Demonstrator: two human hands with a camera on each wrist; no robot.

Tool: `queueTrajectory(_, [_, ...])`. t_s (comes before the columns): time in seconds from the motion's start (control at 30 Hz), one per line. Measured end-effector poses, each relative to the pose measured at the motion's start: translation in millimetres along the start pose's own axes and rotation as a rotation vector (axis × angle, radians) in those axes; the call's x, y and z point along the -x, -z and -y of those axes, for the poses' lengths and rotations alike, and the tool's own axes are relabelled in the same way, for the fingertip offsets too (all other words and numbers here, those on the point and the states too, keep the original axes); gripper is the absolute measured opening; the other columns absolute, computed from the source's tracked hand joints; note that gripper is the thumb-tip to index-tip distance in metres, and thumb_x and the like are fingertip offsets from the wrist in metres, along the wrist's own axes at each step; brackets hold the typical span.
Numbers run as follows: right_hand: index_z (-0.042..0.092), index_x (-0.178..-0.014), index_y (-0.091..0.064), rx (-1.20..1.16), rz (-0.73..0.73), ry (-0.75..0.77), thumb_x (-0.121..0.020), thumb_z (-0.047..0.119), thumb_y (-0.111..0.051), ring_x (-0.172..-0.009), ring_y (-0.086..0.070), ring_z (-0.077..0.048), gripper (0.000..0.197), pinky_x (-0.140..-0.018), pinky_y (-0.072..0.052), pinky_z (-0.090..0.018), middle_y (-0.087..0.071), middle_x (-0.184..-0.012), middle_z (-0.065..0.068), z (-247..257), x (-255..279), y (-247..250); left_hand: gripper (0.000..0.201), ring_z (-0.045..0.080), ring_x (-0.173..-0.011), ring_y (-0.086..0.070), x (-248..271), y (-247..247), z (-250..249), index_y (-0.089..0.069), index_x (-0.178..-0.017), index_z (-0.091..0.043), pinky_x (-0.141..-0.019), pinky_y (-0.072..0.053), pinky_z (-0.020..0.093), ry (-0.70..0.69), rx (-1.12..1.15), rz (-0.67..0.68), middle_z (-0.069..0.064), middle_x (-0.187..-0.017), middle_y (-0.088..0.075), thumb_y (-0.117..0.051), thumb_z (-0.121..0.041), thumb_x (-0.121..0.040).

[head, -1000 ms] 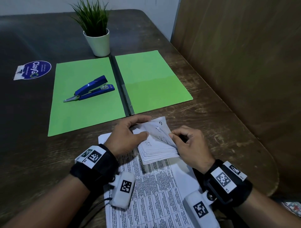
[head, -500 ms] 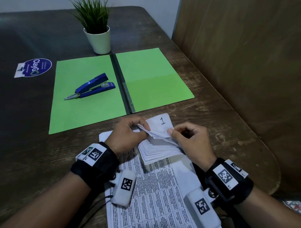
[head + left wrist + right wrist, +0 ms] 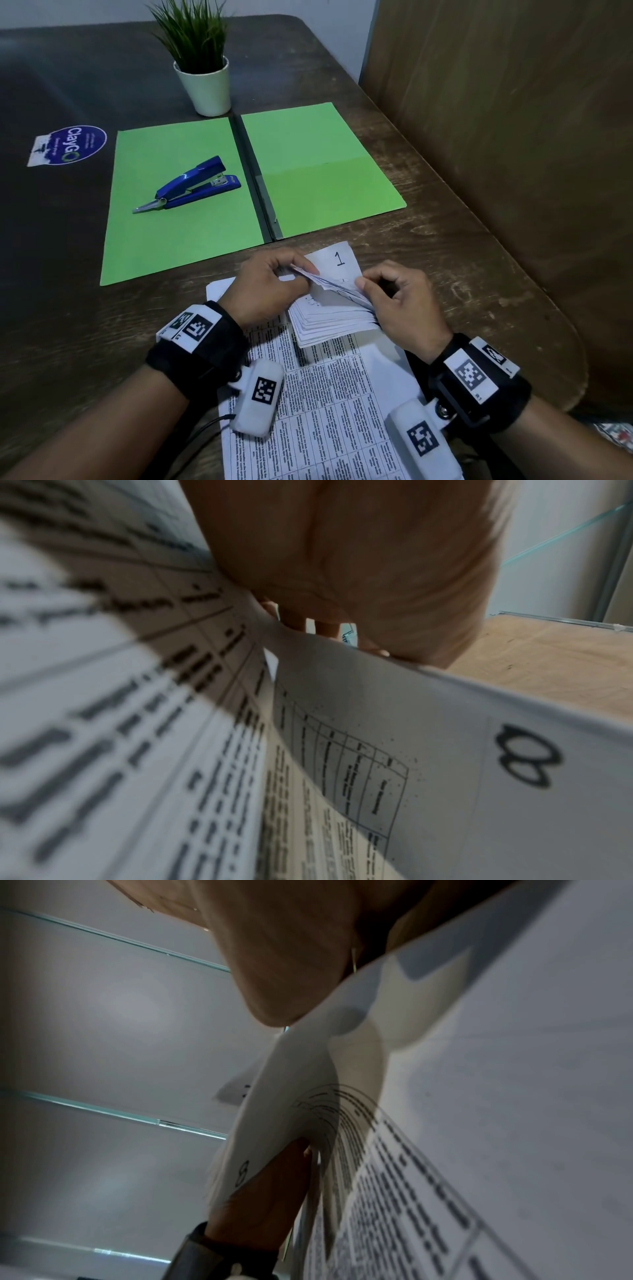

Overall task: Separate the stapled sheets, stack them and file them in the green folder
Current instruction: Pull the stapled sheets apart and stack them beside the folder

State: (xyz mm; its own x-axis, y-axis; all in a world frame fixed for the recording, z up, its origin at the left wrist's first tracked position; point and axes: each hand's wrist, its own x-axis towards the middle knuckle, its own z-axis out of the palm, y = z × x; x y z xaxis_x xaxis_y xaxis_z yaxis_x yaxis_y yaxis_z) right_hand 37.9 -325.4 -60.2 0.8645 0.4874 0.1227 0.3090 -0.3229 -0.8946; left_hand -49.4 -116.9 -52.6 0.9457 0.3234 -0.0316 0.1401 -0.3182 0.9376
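A bundle of white printed sheets [image 3: 329, 318] lies at the near table edge, its top corners folded back. My left hand [image 3: 270, 284] pinches the folded corners from the left. My right hand [image 3: 394, 301] pinches them from the right, thumb on the paper edge. A sheet marked "1" [image 3: 337, 262] lies flat just beyond both hands. The green folder [image 3: 246, 192] lies open farther back. In the left wrist view my left hand [image 3: 359, 569] presses on the sheets [image 3: 445, 764], one marked "8". The right wrist view shows my right hand [image 3: 291, 961] on the curled sheets [image 3: 445, 1096].
A blue stapler [image 3: 191, 186] rests on the folder's left half. A potted plant [image 3: 202, 65] stands behind the folder's spine. A blue sticker [image 3: 70, 145] is on the table at the far left. A wooden panel [image 3: 513, 137] rises along the table's right side.
The top sheet marked "1" has been folded away and now lies flat beyond my hands. Both hands have closed in on the remaining folded corners.
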Motion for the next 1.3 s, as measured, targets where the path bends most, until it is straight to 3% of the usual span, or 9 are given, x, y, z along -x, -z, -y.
queueTrajectory(0.1, [0.025,-0.086,-0.078,-0.067,-0.041,0.021,-0.086,0.007,-0.074,-0.075,-0.07,-0.008,0.019,-0.068,-0.057,-0.026,-0.075,-0.082,0.011,2,2,0,0.031,0.03,-0.085,-0.07,-1,0,1,-0.078,-0.076,-0.031,-0.08,-0.058,0.052,-0.003,-0.01,-0.008,-0.003,-0.092,-0.075,-0.078,0.0,-0.076])
queueTrajectory(0.27, [0.014,-0.083,-0.079,-0.055,-0.046,0.14,-0.08,0.0,-0.077,-0.077,-0.066,-0.01,0.015,-0.067,-0.051,-0.015,-0.07,-0.087,0.004,10,3,2,0.031,0.023,-0.086,-0.071,-1,1,0,-0.077,-0.077,-0.027,-0.083,-0.057,0.05,-0.019,-0.004,-0.02,-0.004,-0.09,-0.075,-0.078,0.003,-0.075])
queueTrajectory(0.43, [0.022,-0.082,-0.075,0.052,0.033,0.041,-0.086,0.018,-0.076,-0.081,-0.063,-0.007,0.005,-0.072,-0.048,-0.016,-0.063,-0.093,0.01,5,1,0,0.017,0.028,-0.085,-0.07,-1,1,2,-0.077,-0.078,-0.032,-0.081,-0.057,0.051,-0.024,-0.031,-0.008,-0.007,-0.092,-0.075,-0.077,-0.015,-0.073])
queueTrajectory(0.6, [0.019,-0.084,-0.073,0.087,0.073,0.066,-0.094,0.018,-0.066,-0.09,-0.061,-0.004,0.012,-0.076,-0.044,-0.009,-0.061,-0.1,0.013,5,1,1,0.015,0.003,-0.096,-0.069,1,1,-3,-0.076,-0.09,-0.035,-0.089,-0.055,0.03,-0.033,-0.048,0.035,-0.02,-0.095,-0.075,-0.079,-0.021,-0.085])
queueTrajectory(0.73, [0.016,-0.077,-0.066,0.094,0.063,0.091,-0.096,0.015,-0.063,-0.091,-0.059,-0.004,0.019,-0.075,-0.043,-0.01,-0.061,-0.1,0.009,9,2,2,0.011,0.014,-0.086,-0.07,-2,7,-3,-0.074,-0.081,-0.03,-0.084,-0.057,0.039,-0.027,-0.106,0.066,-0.009,-0.086,-0.074,-0.074,-0.02,-0.078])
queueTrajectory(0.9, [0.01,-0.083,-0.052,0.052,-0.024,0.154,-0.103,0.02,-0.046,-0.066,-0.044,-0.011,0.023,-0.059,-0.037,-0.023,-0.047,-0.073,0.005,14,5,3,0.001,0.03,-0.069,-0.063,-3,22,-12,-0.073,-0.079,-0.019,-0.065,-0.052,0.039,-0.079,-0.081,0.16,0.009,-0.077,-0.071,-0.072,-0.019,-0.078])
queueTrajectory(1.03, [0.01,-0.083,-0.056,0.085,-0.132,0.179,-0.101,0.018,-0.048,-0.077,-0.051,-0.012,0.021,-0.066,-0.041,-0.019,-0.053,-0.086,0.001,18,4,3,0.009,0.025,-0.058,-0.056,-4,29,-11,-0.074,-0.08,-0.016,-0.057,-0.045,0.034,-0.05,-0.053,0.172,0.019,-0.077,-0.069,-0.073,-0.024,-0.077])
queueTrajectory(1.17, [0.013,-0.083,-0.056,0.074,-0.195,0.15,-0.102,0.011,-0.05,-0.067,-0.047,-0.006,0.02,-0.06,-0.036,-0.013,-0.051,-0.075,0.005,19,5,5,0.004,0.034,-0.065,-0.061,-5,33,-10,-0.075,-0.077,-0.02,-0.061,-0.051,0.042,-0.052,-0.081,0.172,0.018,-0.078,-0.069,-0.075,-0.017,-0.08])
queueTrajectory(1.3, [0.014,-0.078,-0.052,0.009,-0.042,0.063,-0.102,0.012,-0.049,-0.057,-0.036,-0.004,0.024,-0.053,-0.032,-0.029,-0.041,-0.063,0.008,14,1,6,0.015,0.026,-0.067,-0.061,-6,36,-10,-0.071,-0.068,-0.022,-0.068,-0.052,0.043,-0.055,-0.096,0.157,0.007,-0.075,-0.066,-0.081,-0.033,-0.072])
